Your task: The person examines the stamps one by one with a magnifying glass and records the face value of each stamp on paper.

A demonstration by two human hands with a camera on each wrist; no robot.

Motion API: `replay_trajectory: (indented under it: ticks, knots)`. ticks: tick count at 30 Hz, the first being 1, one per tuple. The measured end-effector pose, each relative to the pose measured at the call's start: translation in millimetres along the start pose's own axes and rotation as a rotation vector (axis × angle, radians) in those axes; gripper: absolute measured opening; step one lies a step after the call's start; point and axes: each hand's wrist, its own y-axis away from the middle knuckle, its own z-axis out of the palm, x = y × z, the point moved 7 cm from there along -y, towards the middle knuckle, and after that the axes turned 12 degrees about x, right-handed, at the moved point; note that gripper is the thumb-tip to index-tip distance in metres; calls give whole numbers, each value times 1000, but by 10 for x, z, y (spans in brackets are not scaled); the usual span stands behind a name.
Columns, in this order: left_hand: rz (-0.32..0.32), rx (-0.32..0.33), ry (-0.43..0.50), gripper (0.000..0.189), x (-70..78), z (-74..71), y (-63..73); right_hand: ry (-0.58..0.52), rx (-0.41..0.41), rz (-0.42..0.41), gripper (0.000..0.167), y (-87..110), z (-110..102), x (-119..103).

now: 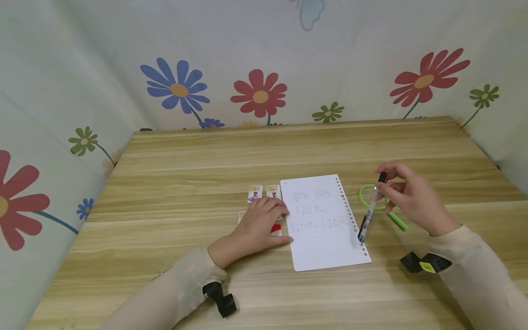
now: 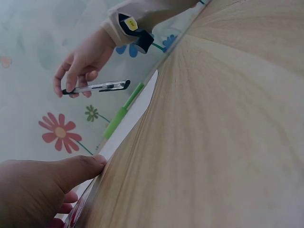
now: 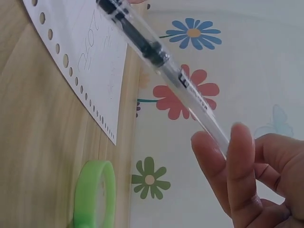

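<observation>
My right hand (image 1: 416,199) pinches a clear-barrelled pen (image 1: 372,208) near its upper black end. The pen is held tilted above the right edge of a white sheet of paper (image 1: 317,254) with handwritten numbers and characters. In the right wrist view, thumb and fingertips meet on the pen (image 3: 183,92). My left hand (image 1: 255,229) rests on several small printed cards or stamps (image 1: 254,193), covering part of them. Its fingertips and thumb reach the paper's left edge. A green magnifying glass (image 1: 398,221) lies on the table beneath and beside the right hand.
The sheet has a row of punched holes down its right side. Bare wood-grain table (image 1: 198,160) surrounds these things. A white curtain printed with flowers (image 1: 260,96) hangs behind the table and at both sides. Each sleeve carries a black wrist camera (image 1: 220,300).
</observation>
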Motion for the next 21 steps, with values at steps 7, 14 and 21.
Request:
replay_trajectory:
  ticks: [7,14,21]
  knots:
    - [10,6,1,55,4,-3,-6,77,21,-7,49,-16,-35,-26]
    - [5,1,1,54,2,-9,-6,204,34,-14,58,-33,1,-24]
    - [5,1,1,55,-1,-6,-1,313,-16,-79,55,-24,159,-14]
